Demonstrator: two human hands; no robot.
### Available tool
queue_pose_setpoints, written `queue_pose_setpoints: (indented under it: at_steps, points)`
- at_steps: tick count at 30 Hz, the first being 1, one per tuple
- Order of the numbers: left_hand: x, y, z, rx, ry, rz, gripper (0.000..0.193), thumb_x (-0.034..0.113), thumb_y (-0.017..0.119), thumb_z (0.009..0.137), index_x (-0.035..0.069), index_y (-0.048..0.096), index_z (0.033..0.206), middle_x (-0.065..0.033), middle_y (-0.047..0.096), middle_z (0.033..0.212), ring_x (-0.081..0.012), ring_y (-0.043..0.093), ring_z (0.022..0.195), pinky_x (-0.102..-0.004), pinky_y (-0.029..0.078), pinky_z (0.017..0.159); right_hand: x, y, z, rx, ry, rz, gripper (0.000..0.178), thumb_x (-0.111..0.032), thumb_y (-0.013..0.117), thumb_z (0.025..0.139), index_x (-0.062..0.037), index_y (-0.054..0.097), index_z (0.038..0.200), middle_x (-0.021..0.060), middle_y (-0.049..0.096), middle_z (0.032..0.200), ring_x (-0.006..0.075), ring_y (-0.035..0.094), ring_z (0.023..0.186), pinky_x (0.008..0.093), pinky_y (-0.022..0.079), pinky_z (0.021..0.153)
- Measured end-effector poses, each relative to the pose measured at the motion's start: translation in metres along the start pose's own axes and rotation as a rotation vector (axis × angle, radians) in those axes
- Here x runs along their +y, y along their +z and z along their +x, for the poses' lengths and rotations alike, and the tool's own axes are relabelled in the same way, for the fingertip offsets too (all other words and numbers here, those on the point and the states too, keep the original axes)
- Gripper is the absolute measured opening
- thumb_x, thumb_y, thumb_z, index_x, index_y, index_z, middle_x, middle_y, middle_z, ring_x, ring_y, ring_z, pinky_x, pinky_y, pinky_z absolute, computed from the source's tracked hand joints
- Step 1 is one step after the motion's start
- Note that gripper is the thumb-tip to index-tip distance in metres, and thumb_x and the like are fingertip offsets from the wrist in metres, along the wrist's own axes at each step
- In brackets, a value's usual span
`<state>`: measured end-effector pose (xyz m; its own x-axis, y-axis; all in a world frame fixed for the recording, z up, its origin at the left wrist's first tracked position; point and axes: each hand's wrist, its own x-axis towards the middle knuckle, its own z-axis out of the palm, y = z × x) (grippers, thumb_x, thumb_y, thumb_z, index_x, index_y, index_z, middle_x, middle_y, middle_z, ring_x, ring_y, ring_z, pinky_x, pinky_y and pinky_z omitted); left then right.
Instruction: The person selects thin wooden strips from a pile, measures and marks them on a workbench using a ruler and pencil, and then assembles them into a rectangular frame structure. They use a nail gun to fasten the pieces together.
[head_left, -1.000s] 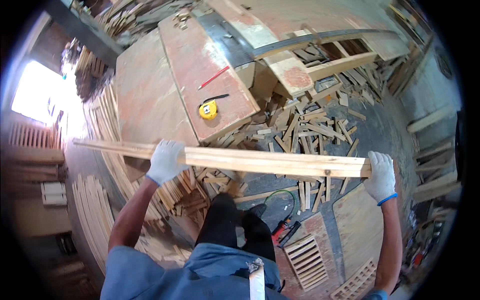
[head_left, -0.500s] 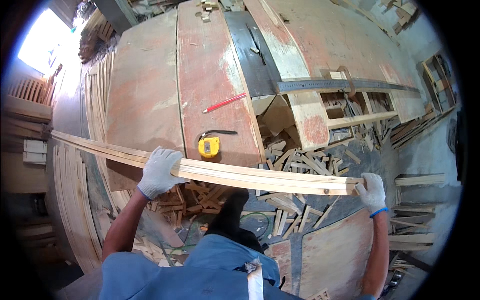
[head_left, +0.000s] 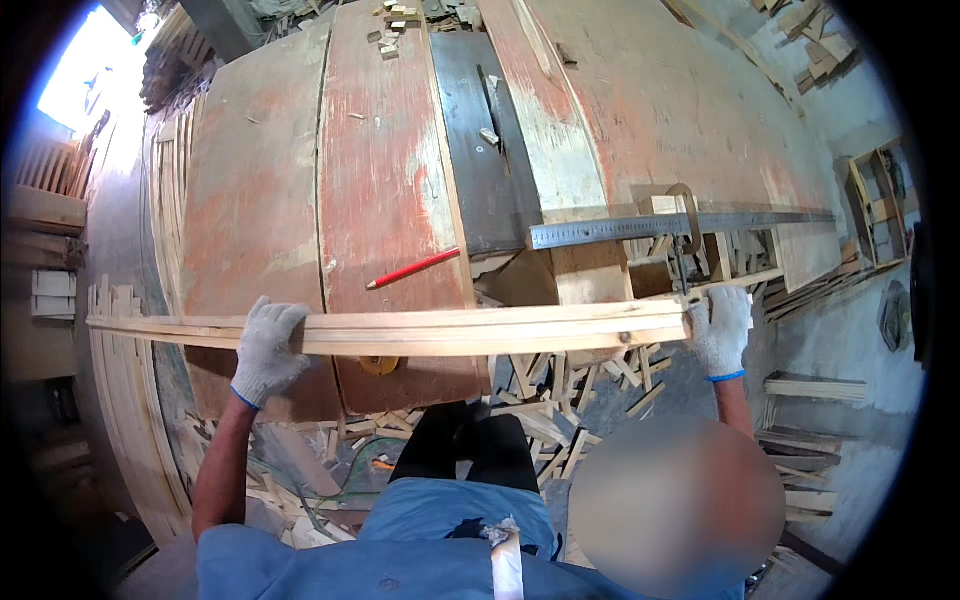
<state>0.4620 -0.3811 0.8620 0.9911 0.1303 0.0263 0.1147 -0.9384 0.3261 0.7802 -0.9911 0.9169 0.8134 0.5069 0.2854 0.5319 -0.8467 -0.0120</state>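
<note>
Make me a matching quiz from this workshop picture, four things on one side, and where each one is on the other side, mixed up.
Things:
1. long wooden strip
2. red pencil
3. steel ruler
4. yellow tape measure

Places:
A. lying on the reddish table top, above the strip
B. peeking out just under the strip
C. held level, left hand on it, right hand at its end
D. spanning the open gap at the table's right

Pairs: 1-C, 2-A, 3-D, 4-B
</note>
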Motion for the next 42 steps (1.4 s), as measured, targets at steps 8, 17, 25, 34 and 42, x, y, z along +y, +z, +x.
queue_pose_setpoints:
  at_steps: [8,17,25,34,42]
  points:
    - [-0.072,-0.005,0.066,0.071,-0.134,0.122,0.062,0.006,0.078,0.066,0.009,0.065,0.127,-0.0143,0.069,0.12,-0.0386,0.063,0.116,-0.0485,0.046,0.109,-0.038,0.06,0.105,0.021,-0.11,0.072,0.025,-0.03,0.07,0.094,-0.005,0.066,0.092,0.0147,0.063,0.089,0.0359,0.059,0.092,0.0499,0.044,0.09]
    - [-0.109,-0.006,0.13,-0.204,-0.384,0.363,0.066,0.015,0.083,0.074,0.009,0.062,0.137,-0.0139,0.068,0.128,-0.0376,0.062,0.12,-0.047,0.044,0.111,-0.071,0.189,0.198,0.055,-0.148,0.087,0.037,-0.038,0.063,0.096,-0.0082,0.071,0.075,0.0159,0.07,0.076,0.0365,0.069,0.079,0.0526,0.049,0.078]
    - [0.033,0.045,0.209,-0.234,-0.028,0.216,0.09,0.035,0.081,0.085,0.006,0.043,0.16,-0.0209,0.048,0.161,-0.0415,0.04,0.152,-0.0555,0.026,0.128,-0.073,0.202,0.213,-0.145,-0.112,0.135,0.042,-0.04,0.058,0.098,-0.0067,0.074,0.077,0.0186,0.072,0.077,0.0371,0.07,0.078,0.0515,0.048,0.078]
    - [0.07,0.119,0.244,-0.014,0.07,0.221,0.094,0.026,0.084,0.075,0.006,0.043,0.156,-0.0198,0.059,0.136,-0.0418,0.054,0.127,-0.0543,0.04,0.112,-0.061,0.205,0.208,-0.172,-0.066,0.256,0.039,-0.041,0.059,0.096,-0.0056,0.074,0.086,0.0179,0.071,0.087,0.0351,0.068,0.09,0.0507,0.046,0.086]
    - [0.067,0.112,0.243,-0.061,0.063,0.196,0.093,0.025,0.084,0.073,0.006,0.045,0.156,-0.0181,0.061,0.131,-0.0396,0.056,0.123,-0.0526,0.042,0.11,-0.029,0.196,0.192,0.111,0.228,0.047,0.039,-0.034,0.062,0.096,-0.005,0.063,0.123,0.0165,0.066,0.119,0.0341,0.06,0.116,0.0561,0.039,0.109]
